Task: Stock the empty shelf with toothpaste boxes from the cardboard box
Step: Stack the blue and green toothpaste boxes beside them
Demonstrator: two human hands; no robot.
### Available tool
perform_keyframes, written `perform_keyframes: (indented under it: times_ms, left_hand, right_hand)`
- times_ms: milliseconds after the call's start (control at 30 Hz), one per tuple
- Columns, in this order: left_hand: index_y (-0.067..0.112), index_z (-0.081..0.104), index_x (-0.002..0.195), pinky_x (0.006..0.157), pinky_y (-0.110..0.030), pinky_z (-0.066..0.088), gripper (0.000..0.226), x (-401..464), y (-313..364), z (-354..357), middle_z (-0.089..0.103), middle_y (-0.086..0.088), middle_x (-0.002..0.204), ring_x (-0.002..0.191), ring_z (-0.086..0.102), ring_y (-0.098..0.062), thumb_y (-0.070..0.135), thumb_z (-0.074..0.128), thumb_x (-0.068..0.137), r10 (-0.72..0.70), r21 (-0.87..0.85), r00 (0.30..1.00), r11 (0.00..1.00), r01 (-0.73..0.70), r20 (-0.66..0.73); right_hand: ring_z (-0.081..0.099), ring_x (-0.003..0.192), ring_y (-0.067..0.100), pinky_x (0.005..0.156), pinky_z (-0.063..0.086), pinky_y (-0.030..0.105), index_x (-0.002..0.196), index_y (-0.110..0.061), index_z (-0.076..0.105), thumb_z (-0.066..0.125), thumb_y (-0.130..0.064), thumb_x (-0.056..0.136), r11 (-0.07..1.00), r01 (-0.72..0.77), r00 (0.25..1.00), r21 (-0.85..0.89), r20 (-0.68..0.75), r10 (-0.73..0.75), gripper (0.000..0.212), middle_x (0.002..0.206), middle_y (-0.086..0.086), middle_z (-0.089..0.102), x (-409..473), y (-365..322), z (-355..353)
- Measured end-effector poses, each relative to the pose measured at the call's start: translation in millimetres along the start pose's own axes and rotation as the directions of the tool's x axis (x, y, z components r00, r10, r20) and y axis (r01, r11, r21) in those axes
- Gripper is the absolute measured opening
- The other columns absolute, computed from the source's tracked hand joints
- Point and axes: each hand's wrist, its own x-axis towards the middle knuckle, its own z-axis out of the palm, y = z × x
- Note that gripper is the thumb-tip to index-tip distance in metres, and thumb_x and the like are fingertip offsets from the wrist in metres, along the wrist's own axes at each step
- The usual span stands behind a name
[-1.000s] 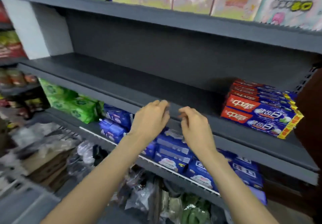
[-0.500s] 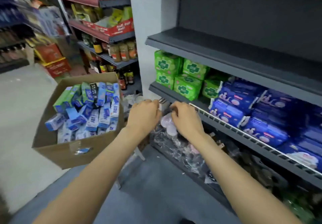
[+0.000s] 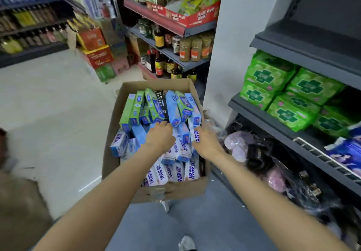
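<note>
Grey floor (image 3: 205, 229) runs underfoot in a shop aisle, and both forearms reach out over it toward the cardboard box (image 3: 175, 191), which stands just left of the dark shelving unit.

By my reading the step in hand is the pick-up: fetching toothpaste boxes (image 3: 175, 170) out of the carton. The left hand (image 3: 160, 137) is down on the heap near the middle, knuckles up, fingers (image 3: 163, 124) curled downward onto the blue and white packs; whether they have closed round one I cannot tell, since the tips are hidden. The right hand (image 3: 205, 141) lies at the right side of the heap, its fingers bent against an upright white box with blue lettering (image 3: 196, 135), touching it, though a firm grip is not plain to see.

Next, I judge, each hand needs to clamp a pack or a few together, lift clear of the carton wall, and swing right and up to the empty shelf (image 3: 312, 41), which sits above the green packets (image 3: 289, 92). Farther back, green and blue boxes (image 3: 154, 104) stand on end in the carton; beyond are bottles and jars (image 3: 187, 48).
</note>
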Motion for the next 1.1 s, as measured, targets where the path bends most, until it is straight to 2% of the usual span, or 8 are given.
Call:
perform_keyframes:
  times_ms: [200, 333, 467, 567, 700, 833, 933, 1100]
  left_hand:
    - [0.001, 0.037, 0.136, 0.101, -0.046, 0.038, 0.047, 58, -66, 5, 0.037, -0.020, 0.138, 0.128, 0.037, -0.036, 0.029, 0.045, 0.099, -0.005, -0.064, 0.985, 0.998, 0.017, 0.171]
    - [0.002, 0.036, 0.138, 0.099, -0.042, 0.040, 0.047, 95, -93, -3, 0.039, -0.018, 0.135, 0.125, 0.039, -0.034, 0.023, 0.046, 0.097, 0.078, -0.073, 0.997, 0.994, -0.078, -0.005]
    - [0.018, 0.023, 0.149, 0.110, -0.044, 0.031, 0.060, 137, -119, -8, 0.016, -0.012, 0.156, 0.140, 0.022, -0.032, 0.016, 0.048, 0.094, 0.261, 0.008, 0.963, 0.965, -0.262, 0.061]
    - [0.026, 0.019, 0.151, 0.116, -0.043, 0.020, 0.069, 167, -137, -9, 0.002, -0.006, 0.160, 0.146, 0.008, -0.029, 0.006, 0.049, 0.092, 0.373, 0.231, 0.903, 0.879, -0.418, 0.214]
    - [0.023, 0.029, 0.146, 0.115, -0.045, 0.020, 0.065, 191, -143, -13, 0.027, -0.011, 0.151, 0.141, 0.024, -0.030, 0.004, 0.054, 0.090, 0.467, 0.433, 0.860, 0.744, -0.509, 0.208]
    - [0.020, 0.040, 0.140, 0.110, -0.040, 0.028, 0.052, 206, -136, -21, 0.034, -0.011, 0.143, 0.133, 0.032, -0.027, 0.010, 0.054, 0.092, 0.542, 0.530, 0.817, 0.643, -0.553, 0.195]
    - [0.023, 0.035, 0.142, 0.112, -0.037, 0.024, 0.055, 215, -138, -29, 0.035, -0.009, 0.145, 0.135, 0.033, -0.025, 0.008, 0.052, 0.092, 0.583, 0.522, 0.784, 0.611, -0.595, 0.212]
    - [0.021, 0.029, 0.143, 0.117, -0.043, 0.013, 0.065, 210, -142, -53, 0.045, -0.007, 0.140, 0.132, 0.042, -0.024, 0.020, 0.063, 0.088, 0.559, 0.225, 0.828, 0.801, -0.555, 0.052]
  right_hand:
    - [0.031, 0.138, 0.024, 0.105, 0.021, 0.023, 0.148, -0.008, 0.025, 0.050, -0.018, 0.094, 0.997, -0.078, 0.992, -0.010, 0.102, 0.079, 0.060, 0.152, 0.012, 0.030, 60, -28, 32]
    - [0.032, 0.138, 0.026, 0.103, 0.031, 0.028, 0.147, -0.006, 0.024, 0.051, -0.023, 0.095, 0.968, -0.227, 0.973, 0.111, 0.056, 0.222, 0.061, 0.152, 0.013, 0.031, 99, -49, 47]
    - [0.051, 0.114, 0.032, 0.067, 0.026, 0.027, 0.110, -0.001, 0.052, 0.055, -0.029, 0.093, 0.912, -0.378, 0.923, 0.161, -0.018, 0.385, 0.033, 0.119, 0.022, 0.056, 137, -65, 60]
    - [0.050, 0.088, 0.028, 0.065, 0.027, 0.027, 0.069, -0.010, 0.038, 0.056, -0.037, 0.092, 0.861, -0.488, 0.867, 0.142, -0.037, 0.497, 0.040, 0.075, 0.008, 0.047, 153, -70, 65]
    - [0.034, 0.056, 0.016, 0.051, 0.024, 0.029, 0.060, -0.014, 0.027, 0.054, -0.035, 0.094, 0.815, -0.549, 0.827, 0.183, -0.023, 0.562, 0.048, 0.063, 0.002, 0.033, 160, -80, 66]
    - [0.036, 0.053, 0.017, 0.069, 0.041, 0.037, 0.061, -0.015, 0.027, 0.055, -0.028, 0.094, 0.773, -0.517, 0.819, 0.368, -0.047, 0.571, 0.045, 0.060, 0.002, 0.026, 162, -80, 64]
    - [0.054, 0.041, 0.008, 0.092, 0.050, 0.050, 0.076, -0.014, 0.045, 0.057, -0.021, 0.094, 0.538, -0.423, 0.798, 0.729, 0.018, 0.602, 0.022, 0.061, 0.006, 0.033, 154, -85, 53]
    - [0.071, 0.077, 0.023, 0.060, 0.057, 0.021, 0.112, 0.002, 0.055, 0.052, -0.011, 0.095, 0.047, -0.246, 0.866, 0.968, 0.198, 0.460, 0.022, 0.094, 0.018, 0.067, 116, -84, 22]
